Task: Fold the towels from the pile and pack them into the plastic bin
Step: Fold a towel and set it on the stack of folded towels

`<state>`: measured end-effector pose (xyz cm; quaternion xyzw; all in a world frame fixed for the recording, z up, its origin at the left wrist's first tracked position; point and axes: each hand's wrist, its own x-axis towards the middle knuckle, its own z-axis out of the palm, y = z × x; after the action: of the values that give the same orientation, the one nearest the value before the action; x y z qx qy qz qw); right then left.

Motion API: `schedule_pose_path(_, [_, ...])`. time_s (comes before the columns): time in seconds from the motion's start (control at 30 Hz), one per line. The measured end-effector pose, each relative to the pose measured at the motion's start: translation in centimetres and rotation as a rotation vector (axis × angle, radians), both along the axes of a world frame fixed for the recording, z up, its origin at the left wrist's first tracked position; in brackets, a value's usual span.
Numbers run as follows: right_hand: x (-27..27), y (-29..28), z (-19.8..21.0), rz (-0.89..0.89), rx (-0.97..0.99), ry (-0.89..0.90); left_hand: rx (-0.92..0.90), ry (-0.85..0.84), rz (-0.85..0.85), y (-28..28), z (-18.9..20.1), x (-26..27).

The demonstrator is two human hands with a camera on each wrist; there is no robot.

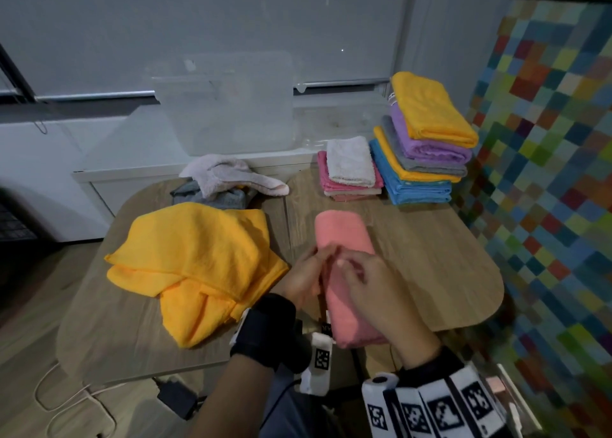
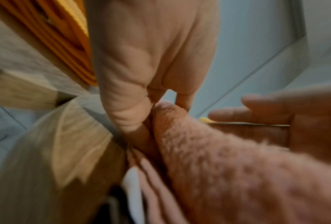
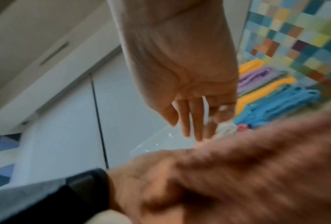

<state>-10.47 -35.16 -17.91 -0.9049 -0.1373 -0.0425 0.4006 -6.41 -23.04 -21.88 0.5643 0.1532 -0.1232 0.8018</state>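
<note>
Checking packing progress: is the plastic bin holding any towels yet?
Seemingly empty: through the clear plastic bin no towel colour shows, while folded stacks sit on the table beside it.

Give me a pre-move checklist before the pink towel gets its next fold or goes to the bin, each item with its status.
1. Left hand pinches the pink towel edge: ok.
2. Right hand on the towel: open over it, contact cannot tell.
3. Towel edges aligned: cannot tell, hands cover them.
4. Plastic bin open and upright: ok; contents cannot tell.
5. Table beside the towel free for folding: ok.
6. Orange towel clear of the pink one: ok.
</note>
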Motion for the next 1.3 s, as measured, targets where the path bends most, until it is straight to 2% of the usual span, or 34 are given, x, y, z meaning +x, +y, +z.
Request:
schedule_pose_path(0.07, [1.0, -0.8, -1.8, -0.017, 0.091, -0.110, 0.044, 0.013, 0.046, -0.1, -0.6, 0.4])
schedule_pose_path(0.13, [1.8, -1.4, -3.9, 0.001, -0.043, -0.165, 0.070, 0.012, 0.056, -0.1, -1.1, 0.9])
schedule_pose_path(0.23, [2.2, -1.3, -6.5, 0.096, -0.266, -0.055, 0.253, -0.034, 0.045, -0.4, -1.0, 1.2])
schedule_pose_path(0.3, [2.2, -1.1, -7.1, 0.079, -0.400, 0.007, 0.569, -0.115, 0.030, -0.6, -1.2, 1.4])
schedule_pose_path(0.37, [2.1, -0.9, -6.9, 0.036, -0.486, 0.024, 1.059, -0.195, 0.008, -0.6, -1.6, 1.4])
schedule_pose_path(0.4, [2.1, -0.8, -6.8, 0.021, -0.510, 0.030, 1.238, -0.208, 0.013, -0.5, -1.7, 1.3])
schedule_pose_path(0.47, [2.1, -0.6, -6.6, 0.028, -0.552, 0.058, 1.330, -0.189, 0.021, -0.4, -2.0, 1.2])
schedule_pose_path(0.57, [2.5, -1.0, -6.0, 0.107, -0.520, 0.143, 1.279, -0.170, 0.014, -0.3, -2.2, 1.1])
schedule_pose_path(0.63, [3.2, -1.7, -5.7, 0.140, -0.344, 0.200, 1.258, -0.133, -0.025, -0.4, -2.0, 0.8])
schedule_pose_path(0.67, [3.3, -2.0, -5.6, 0.100, -0.212, 0.205, 1.250, -0.110, -0.050, -0.5, -1.9, 0.7])
schedule_pose_path(0.77, [3.6, -2.8, -5.6, -0.195, 0.115, 0.192, 1.300, -0.048, -0.126, -1.1, -1.9, 0.1])
schedule_pose_path(0.83, [3.8, -3.1, -5.2, -0.295, 0.287, 0.304, 1.263, -0.123, -0.089, -1.3, -1.9, -0.1])
schedule_pose_path(0.87, [3.9, -3.3, -4.9, -0.307, 0.360, 0.380, 1.159, -0.192, -0.041, -1.4, -1.7, -0.3])
schedule_pose_path(0.93, [4.2, -3.6, -4.0, -0.282, 0.489, 0.522, 0.805, -0.272, 0.049, -1.5, -0.8, -1.0])
schedule_pose_path(1.0, [4.7, -4.0, -3.0, -0.224, 0.622, 0.576, 0.480, -0.239, 0.073, -1.8, 0.6, -1.7])
schedule_pose_path(1.03, [5.2, -4.1, -2.5, -0.202, 0.708, 0.585, 0.386, -0.239, 0.059, -1.9, 1.3, -1.8])
schedule_pose_path(1.1, [6.1, -4.2, -1.5, -0.197, 0.817, 0.543, 0.253, -0.325, 0.000, -1.8, 2.0, -1.6])
schedule_pose_path(1.17, [7.4, -4.1, -0.5, -0.227, 0.835, 0.438, 0.176, -0.451, -0.061, -1.7, 2.4, -1.1])
schedule_pose_path(1.23, [8.7, -3.5, 0.4, -0.228, 0.818, 0.337, 0.172, -0.567, -0.073, -1.4, 2.7, -0.2])
schedule_pose_path(1.3, [10.0, -2.6, 1.0, -0.188, 0.803, 0.305, 0.253, -0.645, 0.004, -0.8, 3.1, 1.1])
